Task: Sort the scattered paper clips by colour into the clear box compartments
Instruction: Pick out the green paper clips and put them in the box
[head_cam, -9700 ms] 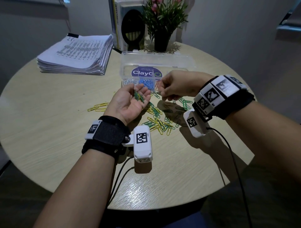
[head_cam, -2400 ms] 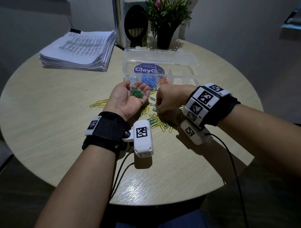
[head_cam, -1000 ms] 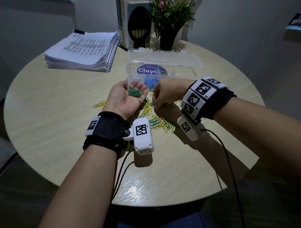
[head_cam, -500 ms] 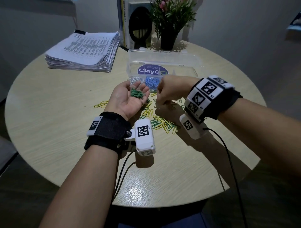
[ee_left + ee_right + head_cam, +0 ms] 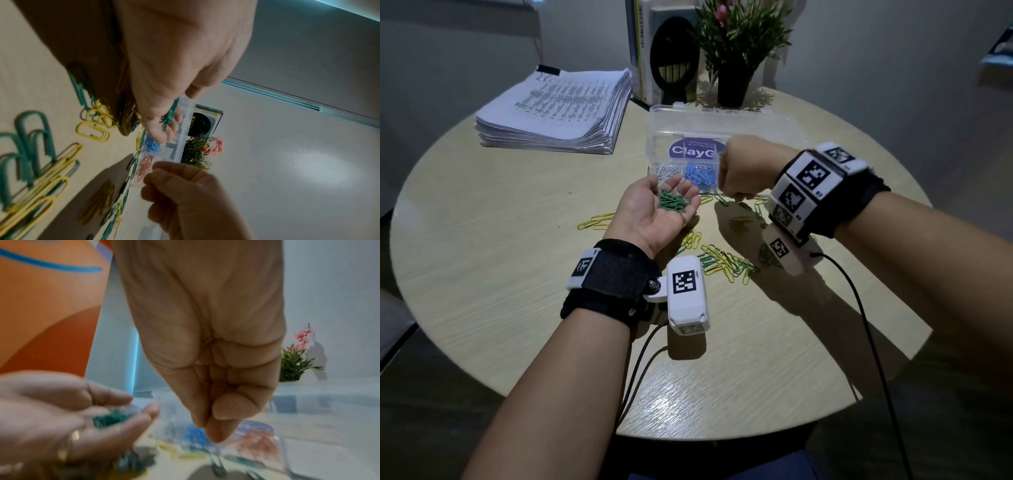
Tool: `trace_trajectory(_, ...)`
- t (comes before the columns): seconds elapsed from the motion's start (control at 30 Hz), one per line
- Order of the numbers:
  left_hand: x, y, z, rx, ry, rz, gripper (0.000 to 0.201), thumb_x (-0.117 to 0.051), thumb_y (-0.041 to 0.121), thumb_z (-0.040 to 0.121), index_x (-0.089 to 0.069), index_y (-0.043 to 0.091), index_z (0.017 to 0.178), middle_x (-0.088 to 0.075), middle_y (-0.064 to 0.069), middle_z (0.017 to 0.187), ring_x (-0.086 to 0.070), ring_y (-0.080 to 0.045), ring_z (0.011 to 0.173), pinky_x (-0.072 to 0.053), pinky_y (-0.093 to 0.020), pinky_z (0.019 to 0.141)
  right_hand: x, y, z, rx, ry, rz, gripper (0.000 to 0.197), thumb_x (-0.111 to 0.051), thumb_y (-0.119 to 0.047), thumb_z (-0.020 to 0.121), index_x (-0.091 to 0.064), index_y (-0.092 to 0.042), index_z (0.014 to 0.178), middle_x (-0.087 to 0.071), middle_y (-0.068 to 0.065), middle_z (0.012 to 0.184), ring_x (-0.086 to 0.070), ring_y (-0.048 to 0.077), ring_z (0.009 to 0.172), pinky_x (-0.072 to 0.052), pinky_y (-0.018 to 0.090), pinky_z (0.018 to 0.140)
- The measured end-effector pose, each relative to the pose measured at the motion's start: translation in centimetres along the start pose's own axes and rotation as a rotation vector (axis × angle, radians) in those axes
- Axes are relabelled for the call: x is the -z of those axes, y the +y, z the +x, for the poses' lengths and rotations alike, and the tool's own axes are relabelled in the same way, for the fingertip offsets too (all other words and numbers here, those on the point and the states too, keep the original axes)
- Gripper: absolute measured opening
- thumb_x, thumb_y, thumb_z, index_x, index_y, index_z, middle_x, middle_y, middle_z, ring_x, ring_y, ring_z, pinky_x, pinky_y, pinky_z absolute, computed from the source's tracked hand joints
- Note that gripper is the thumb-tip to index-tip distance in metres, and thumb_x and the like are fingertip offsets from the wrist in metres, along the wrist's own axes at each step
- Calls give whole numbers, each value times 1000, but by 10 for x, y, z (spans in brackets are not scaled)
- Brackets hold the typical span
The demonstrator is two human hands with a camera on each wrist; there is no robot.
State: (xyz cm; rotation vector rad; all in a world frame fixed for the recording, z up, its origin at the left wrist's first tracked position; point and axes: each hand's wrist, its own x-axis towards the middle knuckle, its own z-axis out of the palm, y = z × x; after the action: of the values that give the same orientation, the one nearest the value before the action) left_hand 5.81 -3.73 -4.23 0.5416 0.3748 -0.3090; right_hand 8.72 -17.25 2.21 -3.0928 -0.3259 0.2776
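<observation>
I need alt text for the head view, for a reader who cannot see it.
A left hand cups green paper clips palm up, while the right hand, fingers curled, hovers beside it. Yellow and green clips lie on a round table before a clear box.

The tabletop (image 5: 482, 274) shows a pale wood-grain finish, smooth with a soft sheen that throws back light near the front edge. The clear box (image 5: 688, 126) is glossy see-through plastic bearing a purple printed label, and the paper clips (image 5: 726, 263) scattered before it look like wire with a smooth green or yellow coating. The paper stack (image 5: 558, 109) is matt white printed sheets, while the wrist straps (image 5: 616, 274) are black matt cloth carrying hard white plastic housings.
</observation>
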Motion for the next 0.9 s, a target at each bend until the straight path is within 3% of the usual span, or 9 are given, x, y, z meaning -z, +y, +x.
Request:
trace_trajectory(0.07,-1,0,-1,1,-8,1,41,-27,28,103,-55,1,88,-56,-14,84,-56,-25,83,-47,-38,81,-9,3,1,-13,-13,-113,12,-56,2,81,-61,-3,72,-53,7,63,-49,23,66,-38,23,49)
trace_trajectory(0.23,-1,0,-1,-1,0,-2,41,-27,28,103,-55,1,90,-56,-15,85,-56,-25,83,-48,-38,78,-22,9,5,-7,-44,-238,34,-50,-5,89,-40,-6,57,-39,6,59,-37,17,51,-27,25,43)
trace_trajectory(0.3,-1,0,-1,1,0,-7,40,-28,28,103,-55,1,91,-56,-15,85,-56,-25,84,-48,-38,79,-21,9,6,-21,-62,-257,25,-49,-3,90,-53,0,65,-40,6,59,-42,23,55,-28,24,44)
trace_trajectory(0.37,-1,-1,-2,1,-3,-9,40,-28,28,103,-55,1,91,-56,-15,86,-56,-25,85,-48,-38,79,-20,11,8,8,-80,-245,21,-48,-4,89,-67,3,96,-58,10,75,-56,29,77,-43,26,55)
trace_trajectory(0.4,-1,-1,-2,0,-4,-8,40,-28,28,103,-55,1,91,-56,-15,86,-56,-25,85,-48,-38,80,-20,11,8,32,-92,-248,27,-49,-4,88,-67,1,107,-65,13,92,-61,31,91,-49,28,69)
trace_trajectory(0.47,-2,-1,-2,-4,-2,-1,41,-28,28,103,-55,1,91,-56,-15,87,-57,-25,85,-46,-38,83,-21,9,9,56,-57,-186,30,-52,-6,87,-66,-1,112,-66,16,112,-61,32,105,-48,32,83)
trace_trajectory(0.63,-1,-1,-2,-4,0,-1,41,-29,29,103,-56,1,90,-57,-15,86,-57,-25,85,-46,-38,82,-20,5,10,108,-25,-153,28,-54,-12,91,-69,-9,115,-66,9,119,-59,26,110,-48,32,94)
trace_trajectory(0.8,-1,0,-2,-4,1,-7,41,-28,29,103,-56,1,90,-57,-15,85,-57,-25,84,-47,-38,81,-20,8,5,153,-37,-123,24,-62,-14,89,-72,-12,111,-69,4,113,-61,20,107,-43,24,83)
trace_trajectory(0.9,-2,0,-3,0,-3,-11,41,-28,29,103,-56,1,89,-57,-15,84,-57,-25,83,-48,-38,78,-19,9,4,133,-60,-150,24,-59,-16,91,-71,-9,111,-69,9,112,-62,25,105,-47,29,88)
